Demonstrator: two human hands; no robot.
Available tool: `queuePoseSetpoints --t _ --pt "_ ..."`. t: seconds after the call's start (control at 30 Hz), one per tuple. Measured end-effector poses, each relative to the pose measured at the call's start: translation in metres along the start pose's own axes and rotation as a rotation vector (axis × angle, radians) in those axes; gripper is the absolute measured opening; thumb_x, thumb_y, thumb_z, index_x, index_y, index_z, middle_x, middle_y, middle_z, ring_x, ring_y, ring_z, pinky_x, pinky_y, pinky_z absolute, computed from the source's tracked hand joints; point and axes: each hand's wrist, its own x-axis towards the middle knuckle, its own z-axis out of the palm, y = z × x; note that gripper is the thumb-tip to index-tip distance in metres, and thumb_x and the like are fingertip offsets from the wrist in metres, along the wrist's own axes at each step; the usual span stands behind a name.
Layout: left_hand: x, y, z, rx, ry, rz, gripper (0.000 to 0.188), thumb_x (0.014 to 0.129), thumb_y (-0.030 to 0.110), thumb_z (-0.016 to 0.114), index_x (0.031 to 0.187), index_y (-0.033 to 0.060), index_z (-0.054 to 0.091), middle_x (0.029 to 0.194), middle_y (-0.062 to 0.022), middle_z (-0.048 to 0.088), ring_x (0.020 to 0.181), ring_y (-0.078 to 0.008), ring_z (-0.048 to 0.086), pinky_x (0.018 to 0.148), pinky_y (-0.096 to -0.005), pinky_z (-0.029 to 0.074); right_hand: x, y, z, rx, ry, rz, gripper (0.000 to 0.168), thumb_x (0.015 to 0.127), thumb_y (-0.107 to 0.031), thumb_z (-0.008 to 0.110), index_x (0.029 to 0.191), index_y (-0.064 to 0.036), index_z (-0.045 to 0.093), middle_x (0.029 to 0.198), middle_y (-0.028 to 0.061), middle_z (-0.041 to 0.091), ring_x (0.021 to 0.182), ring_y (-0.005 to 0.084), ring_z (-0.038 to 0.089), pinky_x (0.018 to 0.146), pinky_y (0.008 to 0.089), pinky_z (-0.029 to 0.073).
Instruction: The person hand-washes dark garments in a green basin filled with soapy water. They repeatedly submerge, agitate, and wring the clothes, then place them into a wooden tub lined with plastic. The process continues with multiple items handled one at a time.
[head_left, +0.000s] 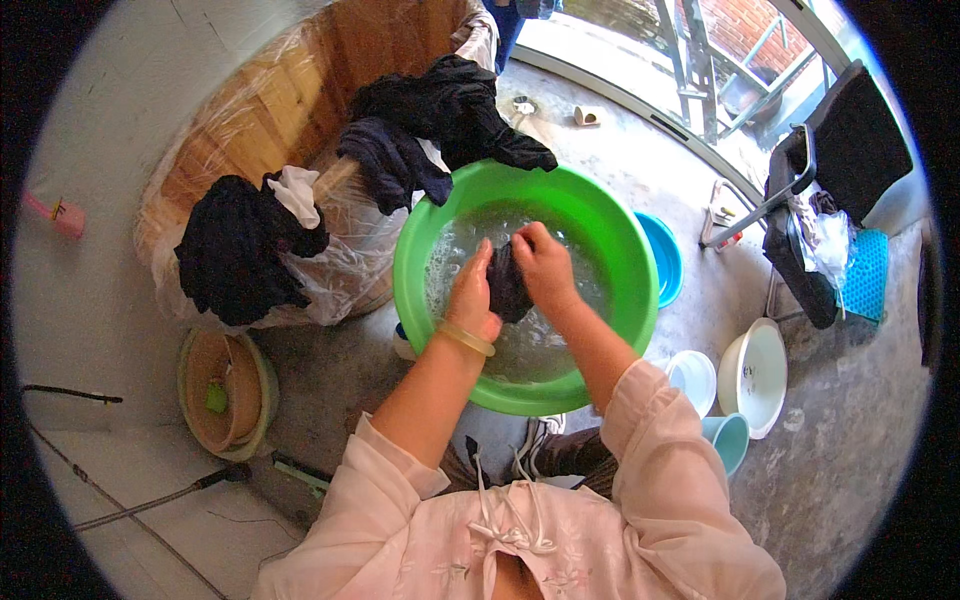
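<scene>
A large green plastic basin (626, 300) stands before me, holding cloudy, sudsy water. Above the water, a small dark cloth (510, 289) is bunched between my two hands. My left hand (475, 289), with a pale bangle at its wrist, presses flat along the cloth's left side. Fingers of my right hand (541, 262) are curled on the cloth's upper right part. Black clothing (450, 105) lies over the plastic-wrapped wooden tub (277, 90) and reaches the basin's far rim. More dark garments (232, 247) and a white cloth (297, 193) hang on the tub's near edge.
A blue basin (670, 259) sits just right of the green one. White basins (754, 375) and a teal bucket (729, 442) stand at the lower right, near a black chair (799, 225). Nested tubs (266, 390) are at the left. Someone's legs (508, 30) show beyond the wooden tub.
</scene>
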Motion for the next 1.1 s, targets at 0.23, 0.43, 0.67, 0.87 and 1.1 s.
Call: queuePoseSetpoints --t 0.23,0.43,0.67,0.87,1.1 --pt "-0.018 0.016 0.017 0.337 0.145 0.064 0.063 0.084 0.047 0.048 0.127 0.0023 0.037 0.135 -0.0117 0.034 0.128 -0.0242 0.026 0.098 -0.0544 0.023 0.002 0.065 -0.017 -0.46 -0.168 0.224 0.023 0.08 -0.025 0.055 0.094 -0.008 0.059 0.091 0.0156 0.062 0.088 0.032 0.059 0.075 0.0402 0.046" --pt "-0.003 0.011 -0.008 0.341 0.192 0.068 0.07 0.083 0.048 0.047 0.136 0.0083 0.023 0.144 -0.0073 0.017 0.133 -0.0249 0.007 0.096 -0.0638 0.013 -0.006 0.054 -0.022 -0.449 -0.551 0.25 0.026 0.069 -0.007 0.051 0.093 -0.008 0.061 0.092 0.0172 0.061 0.091 0.0336 0.058 0.077 0.0402 0.046" --pt "0.005 0.006 -0.016 0.271 0.129 0.008 0.07 0.084 0.048 0.047 0.134 0.0039 0.025 0.131 -0.0136 0.035 0.121 -0.0241 0.033 0.096 -0.0493 0.029 -0.029 -0.023 -0.018 0.391 -0.106 0.142 0.028 0.06 0.004 0.044 0.086 0.0 0.056 0.08 0.0066 0.057 0.076 0.0152 0.053 0.073 0.0266 0.043" --pt "-0.004 0.02 -0.01 0.093 0.005 -0.147 0.05 0.085 0.048 0.048 0.117 0.0102 0.041 0.096 -0.0136 0.055 0.068 -0.0223 0.058 0.057 -0.0374 0.05 -0.075 -0.097 -0.024 0.122 -0.149 -0.388 0.016 0.065 -0.005 0.054 0.081 -0.004 0.054 0.077 0.0136 0.048 0.074 0.0317 0.051 0.071 0.0359 0.043" --pt "-0.001 0.014 -0.022 0.027 -0.206 -0.071 0.031 0.089 0.04 0.045 0.089 0.01 0.051 0.074 -0.0034 0.054 0.07 -0.0141 0.055 0.065 -0.0294 0.047 -0.056 -0.066 -0.005 -0.024 -0.021 -0.414 0.014 0.07 -0.01 0.064 0.075 -0.005 0.052 0.069 0.0112 0.051 0.063 0.0293 0.055 0.055 0.0345 0.045"
